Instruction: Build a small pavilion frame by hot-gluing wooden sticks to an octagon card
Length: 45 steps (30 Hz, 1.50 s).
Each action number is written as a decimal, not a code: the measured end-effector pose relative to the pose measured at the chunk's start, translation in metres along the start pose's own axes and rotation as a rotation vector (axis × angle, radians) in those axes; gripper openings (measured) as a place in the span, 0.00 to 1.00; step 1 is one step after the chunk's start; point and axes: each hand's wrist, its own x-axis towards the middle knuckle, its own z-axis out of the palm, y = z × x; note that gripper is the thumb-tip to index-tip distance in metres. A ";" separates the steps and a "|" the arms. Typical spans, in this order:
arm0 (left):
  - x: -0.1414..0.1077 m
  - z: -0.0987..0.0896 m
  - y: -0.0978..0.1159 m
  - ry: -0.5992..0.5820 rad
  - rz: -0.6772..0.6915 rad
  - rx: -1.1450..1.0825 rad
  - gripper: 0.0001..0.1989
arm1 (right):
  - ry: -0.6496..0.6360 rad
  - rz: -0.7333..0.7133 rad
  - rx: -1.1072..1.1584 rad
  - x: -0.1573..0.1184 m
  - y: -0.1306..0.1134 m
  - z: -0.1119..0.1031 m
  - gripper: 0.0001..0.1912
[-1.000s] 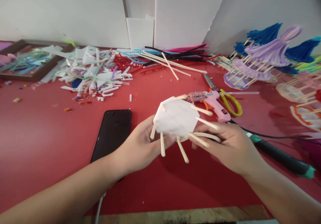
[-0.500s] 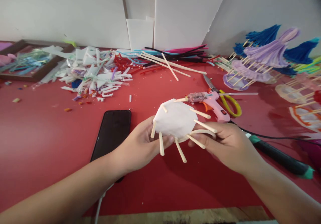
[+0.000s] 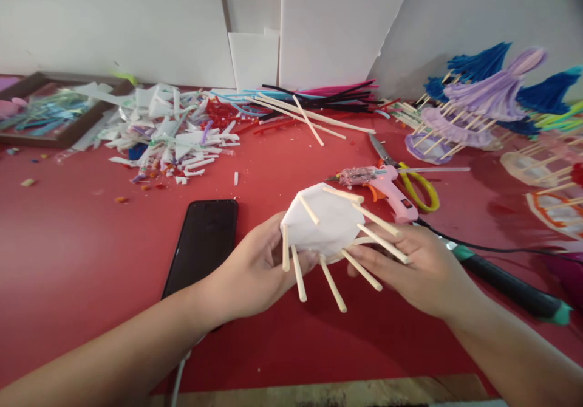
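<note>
Between my hands is a white many-sided base [image 3: 323, 225] with several pale wooden sticks [image 3: 334, 285] standing out around its edge. My left hand [image 3: 264, 267] grips its left and lower rim, thumb along the near edge. At the right, my right hand [image 3: 410, 267] pinches a cream-coloured strip [image 3: 367, 240] that runs along the base's near edge; part of it is hidden behind the sticks and fingers. Just beyond the base lies a pink glue gun [image 3: 387, 191], touching neither hand.
A black phone [image 3: 203, 243] lies left of my hands. Scissors [image 3: 416, 185] with yellow handles and a black-handled tool [image 3: 510, 282] are at right. White scraps [image 3: 168, 127] and pipe cleaners [image 3: 328, 97] lie behind. Stick-built models with purple [image 3: 492, 94] and blue tops stand back right.
The base has tipped, so its sticks point more toward me and look longer. It has shifted slightly right and nearer. Both hands keep their hold.
</note>
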 end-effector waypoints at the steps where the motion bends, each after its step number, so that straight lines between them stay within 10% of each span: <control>1: 0.000 0.000 0.000 -0.002 -0.010 -0.008 0.16 | -0.002 0.008 -0.001 0.000 0.000 -0.001 0.11; 19: 0.003 0.001 0.000 0.001 -0.047 -0.043 0.13 | -0.090 0.104 0.087 0.004 0.000 0.001 0.13; 27: 0.005 -0.001 0.000 0.129 -0.150 -0.056 0.09 | 0.150 0.027 -0.124 0.003 0.006 0.010 0.11; 35: 0.004 -0.004 -0.012 0.340 -0.137 0.051 0.11 | 0.226 0.085 -0.565 0.000 0.046 -0.044 0.18; 45: 0.003 -0.004 -0.010 0.457 0.086 0.225 0.08 | 0.287 0.091 -0.086 -0.012 -0.009 -0.021 0.09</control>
